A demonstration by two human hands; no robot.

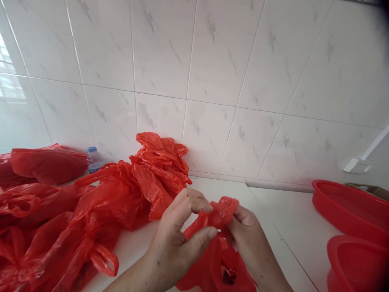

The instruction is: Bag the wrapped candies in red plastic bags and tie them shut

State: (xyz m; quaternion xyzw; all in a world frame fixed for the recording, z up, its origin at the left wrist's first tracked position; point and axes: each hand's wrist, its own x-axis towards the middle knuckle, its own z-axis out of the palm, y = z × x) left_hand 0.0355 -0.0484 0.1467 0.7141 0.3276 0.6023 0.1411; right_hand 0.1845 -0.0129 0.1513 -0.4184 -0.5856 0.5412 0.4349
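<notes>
A thin red plastic bag (223,211) is bunched up in front of me, and its lower part spreads down to the bottom edge of the view. My right hand (251,239) is closed on the bunched top, its thumb pressing the plastic against the fingers. At the bag's left side is my left hand (179,235), with thumb and fingertips apart and red plastic showing behind the gap. Between the hands, the bag has a small opening with something dark and red inside that I cannot make out.
Loose red plastic bags (100,207) lie heaped on the left, with a crumpled pile (161,162) against the tiled wall (212,73). A blue-capped bottle (93,160) stands behind them. Red plastic basins (340,217) sit at the right of the white table (279,215).
</notes>
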